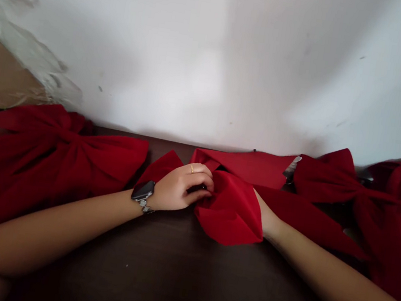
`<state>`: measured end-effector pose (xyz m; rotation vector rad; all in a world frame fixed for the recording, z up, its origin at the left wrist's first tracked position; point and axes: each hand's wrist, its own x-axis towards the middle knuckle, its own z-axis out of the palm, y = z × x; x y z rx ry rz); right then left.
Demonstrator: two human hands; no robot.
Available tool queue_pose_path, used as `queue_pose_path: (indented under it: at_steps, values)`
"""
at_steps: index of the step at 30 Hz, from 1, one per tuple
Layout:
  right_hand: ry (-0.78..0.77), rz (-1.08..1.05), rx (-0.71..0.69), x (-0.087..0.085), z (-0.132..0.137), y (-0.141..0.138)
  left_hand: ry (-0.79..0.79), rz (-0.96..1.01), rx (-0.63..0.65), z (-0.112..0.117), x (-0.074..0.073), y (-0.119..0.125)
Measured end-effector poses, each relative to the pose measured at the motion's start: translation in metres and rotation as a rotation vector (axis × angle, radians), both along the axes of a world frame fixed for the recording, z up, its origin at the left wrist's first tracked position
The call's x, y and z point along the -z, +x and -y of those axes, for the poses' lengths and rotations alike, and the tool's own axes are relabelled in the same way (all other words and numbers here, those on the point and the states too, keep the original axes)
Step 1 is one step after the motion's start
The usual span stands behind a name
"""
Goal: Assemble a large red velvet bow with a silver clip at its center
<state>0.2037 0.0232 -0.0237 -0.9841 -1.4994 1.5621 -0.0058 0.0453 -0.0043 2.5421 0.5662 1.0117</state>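
Observation:
Between my hands is a red fabric bow [233, 208], its near loop puffed out above the dark table. My left hand [182, 188], with a ring and a black watch on the wrist, comes in from the left and pinches the gathered middle of this bow. My right hand [264, 210] reaches behind the puffed loop; only its wrist edge shows, and the cloth hides its fingers. A strip of red fabric [300, 213] extends to the right behind my right forearm. Flat red cloth [258, 166] lies just beyond the bow.
Large red bows [61, 150] are heaped at the left, and more red bows [360, 189] lie at the right. A small clear plastic piece [291, 169] stands by the right pile. White wall [199, 60] rises behind the dark table [152, 274]. A cardboard box [1, 70] with plastic wrap is at far left.

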Motion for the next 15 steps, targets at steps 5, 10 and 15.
queue_pose_path:
  at_steps: [5, 10, 15]
  values:
    - [-0.072, 0.013, 0.03, -0.009, 0.003, 0.001, -0.002, 0.001, 0.002, -0.002, 0.0, -0.002]
    - [-0.065, -0.022, 0.07, -0.006, 0.004, 0.001, -0.022, -0.024, 0.05, -0.004, -0.002, -0.004]
    - [0.035, 0.061, 0.056, 0.003, 0.002, 0.005, -0.014, -0.037, 0.083, -0.005, -0.002, -0.004]
